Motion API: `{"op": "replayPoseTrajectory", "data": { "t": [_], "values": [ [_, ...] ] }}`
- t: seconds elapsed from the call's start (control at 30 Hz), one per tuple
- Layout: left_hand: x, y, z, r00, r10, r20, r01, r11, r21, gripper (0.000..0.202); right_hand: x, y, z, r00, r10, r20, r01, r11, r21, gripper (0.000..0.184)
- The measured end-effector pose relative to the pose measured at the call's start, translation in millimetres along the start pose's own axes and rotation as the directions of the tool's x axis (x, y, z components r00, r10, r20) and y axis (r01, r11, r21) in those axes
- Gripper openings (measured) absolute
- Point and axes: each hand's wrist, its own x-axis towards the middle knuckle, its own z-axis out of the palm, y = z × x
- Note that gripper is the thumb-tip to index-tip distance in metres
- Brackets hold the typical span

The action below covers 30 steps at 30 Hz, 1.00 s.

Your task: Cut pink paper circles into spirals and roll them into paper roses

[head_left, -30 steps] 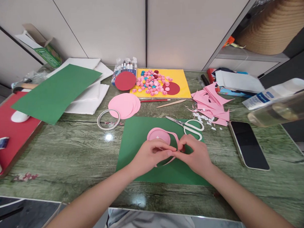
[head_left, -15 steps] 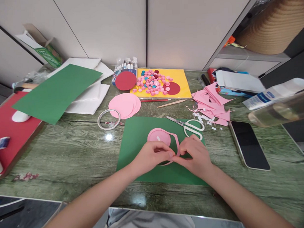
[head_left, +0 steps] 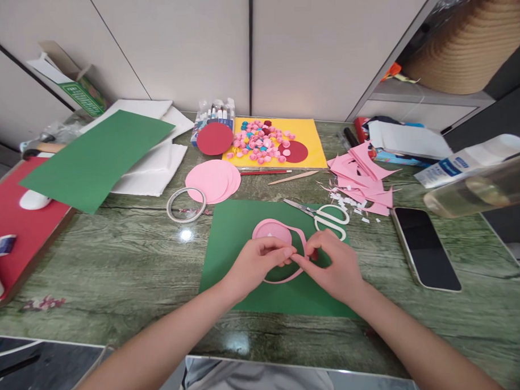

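Both hands meet over a green paper sheet [head_left: 246, 292] at the table's middle. My left hand [head_left: 256, 266] and my right hand [head_left: 333, 266] pinch the same thin pink paper strip [head_left: 284, 278], which curls away from a pink paper disc [head_left: 270, 231] lying on the sheet. The fingertips of the two hands touch near the strip's inner end. White-handled scissors [head_left: 326, 215] lie on the sheet's far right corner, just beyond my right hand.
A tape roll [head_left: 186, 204] and stacked pink circles [head_left: 212, 181] lie behind the sheet. A yellow sheet [head_left: 309, 142] bears small paper rolls and dark red circles. Pink scraps [head_left: 364, 171], a phone [head_left: 424, 246], a glue bottle [head_left: 467, 159] sit right; green paper [head_left: 94, 158] and red board [head_left: 13, 212] left.
The hands stayed in place while the fingers worked the strip; its loose loop now shows lower, below the fingertips. Nothing else moved.
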Motion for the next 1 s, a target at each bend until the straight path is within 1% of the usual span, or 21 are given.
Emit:
{"op": "replayPoseTrajectory", "data": {
  "t": [0.13,0.17,0.23,0.33,0.43,0.5,0.57,0.67,0.83,0.9,1.0],
  "values": [
    [-1.2,0.7,-0.4,0.999,-0.015,0.046,0.022,0.988,-0.151,0.022,-0.3,4.3,1.1,0.992,-0.094,-0.086,0.090,0.995,-0.046,0.007],
    [-1.7,1.1,-0.6,0.998,-0.015,0.058,0.025,0.983,-0.181,0.022,-0.3,6.0,1.6,0.985,-0.129,-0.115,0.122,0.991,-0.060,0.011],
    [-2.5,1.5,-1.1,0.997,-0.020,0.075,0.037,0.971,-0.236,0.021,-0.6,9.7,2.8,0.967,-0.199,-0.160,0.187,0.979,-0.085,0.026],
    [-2.8,0.6,-1.9,0.992,-0.058,0.110,0.093,0.932,-0.351,0.021,-2.3,14.7,4.8,0.950,-0.255,-0.177,0.243,0.966,-0.088,0.041],
    [-1.9,-0.7,-2.2,0.980,-0.109,0.165,0.172,0.880,-0.443,0.022,-4.5,17.3,5.6,0.938,-0.276,-0.210,0.269,0.961,-0.064,0.049],
    [-1.3,-1.0,-1.8,0.974,-0.107,0.202,0.191,0.864,-0.467,0.025,-5.0,16.9,5.5,0.932,-0.276,-0.234,0.273,0.961,-0.046,0.048],
    [-1.2,-1.0,-1.0,0.972,-0.075,0.222,0.173,0.869,-0.463,0.034,-4.6,15.3,5.4,0.937,-0.258,-0.235,0.259,0.966,-0.027,0.044],
    [-1.9,-1.0,0.5,0.982,-0.031,0.189,0.107,0.908,-0.405,0.046,-3.3,11.9,5.8,0.952,-0.214,-0.217,0.217,0.976,-0.011,0.033],
    [-1.9,-1.9,4.4,0.997,0.019,0.079,0.002,0.965,-0.263,0.039,-3.1,8.8,6.7,0.961,-0.195,-0.196,0.198,0.980,-0.002,0.018],
    [-1.2,-2.9,6.0,0.998,0.024,0.057,-0.010,0.973,-0.230,0.036,-3.0,8.1,6.5,0.961,-0.208,-0.180,0.210,0.978,-0.011,0.015],
    [-0.2,-5.3,7.3,0.999,0.014,0.051,-0.003,0.980,-0.201,0.036,-1.8,6.4,5.8,0.959,-0.227,-0.171,0.229,0.973,-0.009,0.010]
  ]
}}
